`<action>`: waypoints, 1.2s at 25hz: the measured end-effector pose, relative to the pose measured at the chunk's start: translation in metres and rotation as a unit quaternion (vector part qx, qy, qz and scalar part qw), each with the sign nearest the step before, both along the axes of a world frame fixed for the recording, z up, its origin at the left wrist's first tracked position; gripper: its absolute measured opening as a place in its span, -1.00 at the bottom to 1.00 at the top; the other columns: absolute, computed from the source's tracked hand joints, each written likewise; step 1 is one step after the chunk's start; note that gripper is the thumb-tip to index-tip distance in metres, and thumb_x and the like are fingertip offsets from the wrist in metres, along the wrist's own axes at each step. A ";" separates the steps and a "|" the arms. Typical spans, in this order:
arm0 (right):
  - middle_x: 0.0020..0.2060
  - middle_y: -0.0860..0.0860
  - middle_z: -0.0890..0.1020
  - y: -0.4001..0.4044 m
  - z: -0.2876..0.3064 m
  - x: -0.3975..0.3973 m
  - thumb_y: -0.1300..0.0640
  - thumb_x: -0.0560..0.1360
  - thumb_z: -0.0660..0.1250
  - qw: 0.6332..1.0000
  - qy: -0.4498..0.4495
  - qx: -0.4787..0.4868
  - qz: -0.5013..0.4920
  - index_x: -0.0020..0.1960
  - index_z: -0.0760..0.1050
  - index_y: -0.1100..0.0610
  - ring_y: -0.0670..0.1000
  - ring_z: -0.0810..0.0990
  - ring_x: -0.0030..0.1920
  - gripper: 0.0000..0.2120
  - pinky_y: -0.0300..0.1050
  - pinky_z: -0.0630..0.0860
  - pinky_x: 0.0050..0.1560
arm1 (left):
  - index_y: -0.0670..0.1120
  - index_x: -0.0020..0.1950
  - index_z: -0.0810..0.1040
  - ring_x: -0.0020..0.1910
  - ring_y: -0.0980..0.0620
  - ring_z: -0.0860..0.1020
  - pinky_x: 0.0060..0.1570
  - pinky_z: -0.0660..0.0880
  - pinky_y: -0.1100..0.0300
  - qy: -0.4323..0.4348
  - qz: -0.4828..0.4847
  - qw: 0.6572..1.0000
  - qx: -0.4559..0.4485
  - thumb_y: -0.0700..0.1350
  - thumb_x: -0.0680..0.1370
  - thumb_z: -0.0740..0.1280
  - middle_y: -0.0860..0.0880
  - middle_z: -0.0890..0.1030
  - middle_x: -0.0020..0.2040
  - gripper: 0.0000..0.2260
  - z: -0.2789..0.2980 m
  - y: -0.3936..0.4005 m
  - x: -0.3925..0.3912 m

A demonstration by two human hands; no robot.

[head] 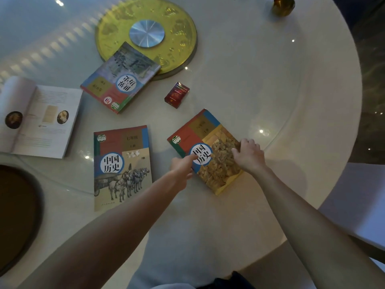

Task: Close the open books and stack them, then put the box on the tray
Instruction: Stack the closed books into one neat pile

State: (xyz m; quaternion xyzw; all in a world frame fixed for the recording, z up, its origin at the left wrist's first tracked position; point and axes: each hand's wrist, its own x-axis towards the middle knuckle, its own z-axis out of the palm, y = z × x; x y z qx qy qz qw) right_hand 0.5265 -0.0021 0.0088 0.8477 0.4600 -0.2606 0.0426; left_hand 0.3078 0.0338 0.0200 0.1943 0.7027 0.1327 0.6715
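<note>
Colours from my feed: the box (176, 94) is deep red. All three closed books have red, blue and tan blocks, one with grey horses (121, 167), one golden-yellow (210, 151). The turntable disc (145, 34) is patterned gold with a silver hub.

both bare arms reach forward from the bottom of the frame, stretched long and nearly straight. the left forearm runs up from the lower left, the right from the lower right edge, and they angle in toward each other. the left hand (181, 168) is palm down with the index finger extended forward and pressed flat, the other fingers curled under. the right hand (249, 156) is also turned palm down, its back to the camera, wrist slightly bent, fingers (242, 142) curled over and spread a little, the thumb pointing toward the left hand. the two hands sit close together but are not touching.
</note>
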 end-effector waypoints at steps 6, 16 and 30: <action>-0.05 0.12 0.66 -0.046 -0.002 -0.018 -0.01 0.57 0.31 0.981 0.149 0.016 -0.124 0.00 0.55 0.18 0.18 0.64 0.02 -0.76 0.06 0.55 0.01 | -0.11 0.19 0.39 -0.04 -0.04 0.61 -0.38 0.47 0.24 0.013 -0.039 0.997 0.071 -0.31 0.52 0.43 -0.15 0.60 0.06 -0.67 0.005 -0.001 -0.014; -0.03 0.12 0.74 -0.059 0.024 -0.097 0.10 0.61 0.34 0.869 0.411 0.031 -0.275 0.06 0.66 0.17 0.09 0.69 -0.10 -0.82 0.04 0.62 -0.06 | -0.09 0.29 0.53 0.06 -0.22 0.67 -0.10 0.65 -0.06 -0.116 -0.014 0.989 0.088 -0.27 0.62 0.32 -0.26 0.67 0.13 -0.74 0.031 0.011 -0.093; 0.02 0.15 0.71 0.009 0.019 -0.227 0.18 0.58 0.39 0.894 0.398 0.040 -0.202 0.12 0.59 0.25 0.02 0.64 -0.12 -0.82 -0.08 0.52 -0.18 | -0.11 0.35 0.51 -0.02 -0.19 0.71 -0.09 0.67 -0.08 -0.074 0.105 0.987 0.101 -0.28 0.63 0.31 -0.26 0.69 0.10 -0.71 0.023 0.031 -0.241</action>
